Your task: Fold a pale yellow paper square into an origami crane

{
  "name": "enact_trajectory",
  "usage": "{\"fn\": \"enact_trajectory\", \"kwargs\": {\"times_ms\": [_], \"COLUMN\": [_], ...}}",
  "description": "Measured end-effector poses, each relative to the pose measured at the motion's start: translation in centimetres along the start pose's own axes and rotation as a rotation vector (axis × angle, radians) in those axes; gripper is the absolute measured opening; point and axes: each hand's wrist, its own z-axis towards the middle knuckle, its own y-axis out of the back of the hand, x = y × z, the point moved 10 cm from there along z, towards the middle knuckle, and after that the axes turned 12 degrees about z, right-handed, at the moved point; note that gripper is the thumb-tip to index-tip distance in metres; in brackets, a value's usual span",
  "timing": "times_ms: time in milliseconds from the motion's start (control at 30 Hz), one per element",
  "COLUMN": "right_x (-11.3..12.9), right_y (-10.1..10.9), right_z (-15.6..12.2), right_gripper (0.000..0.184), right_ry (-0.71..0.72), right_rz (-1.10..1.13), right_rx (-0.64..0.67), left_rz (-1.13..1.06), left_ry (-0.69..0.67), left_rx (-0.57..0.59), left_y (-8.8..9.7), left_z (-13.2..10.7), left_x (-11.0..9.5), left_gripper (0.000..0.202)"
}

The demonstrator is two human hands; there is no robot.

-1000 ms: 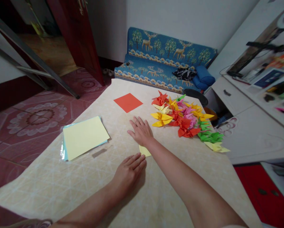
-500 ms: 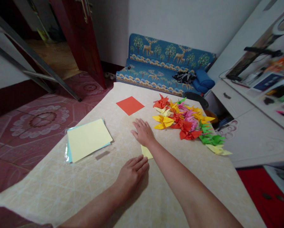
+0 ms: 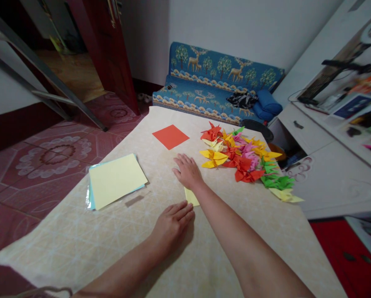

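My right hand (image 3: 187,170) lies flat on the table (image 3: 204,256), fingers stretched out, pressing down a small yellow paper (image 3: 191,197) of which only a corner shows under the wrist. My left hand (image 3: 172,224) also rests flat and open on the table, its fingertips close to that yellow corner. A pile of several folded paper cranes (image 3: 244,159) in red, yellow, pink and green lies just right of my right hand. A red paper square (image 3: 170,136) lies beyond my right hand.
A stack of pale yellow and blue sheets (image 3: 115,180) in a clear wrapper lies at the left. A blue patterned sofa (image 3: 216,82) stands behind the table, a white cabinet (image 3: 328,165) to the right, and a dark red door (image 3: 111,45) at the back left.
Both hands stay flat in place; only the camera view has shifted slightly.
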Motion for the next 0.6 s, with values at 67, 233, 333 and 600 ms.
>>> {"fn": "enact_trajectory", "kwargs": {"times_ms": [67, 233, 333, 600], "right_x": [0.07, 0.15, -0.03, -0.09], "right_y": [0.14, 0.27, 0.08, 0.09], "right_z": [-0.01, -0.06, 0.0, 0.01], "right_gripper": [0.045, 0.045, 0.045, 0.043], "right_ry": [0.011, 0.025, 0.015, 0.031], "right_rz": [0.002, 0.004, 0.021, 0.044], "right_rx": [-0.015, -0.033, -0.028, -0.06], "left_rz": [-0.004, -0.015, -0.018, -0.016], "left_ry": [-0.002, -0.003, -0.007, -0.01], "left_rx": [0.006, 0.015, 0.01, 0.008], "left_y": [-0.08, -0.23, -0.34, -0.6], "left_z": [-0.05, -0.08, -0.13, -0.3], "left_x": [0.01, 0.02, 0.05, 0.06], "left_gripper": [0.032, 0.032, 0.032, 0.033]}}
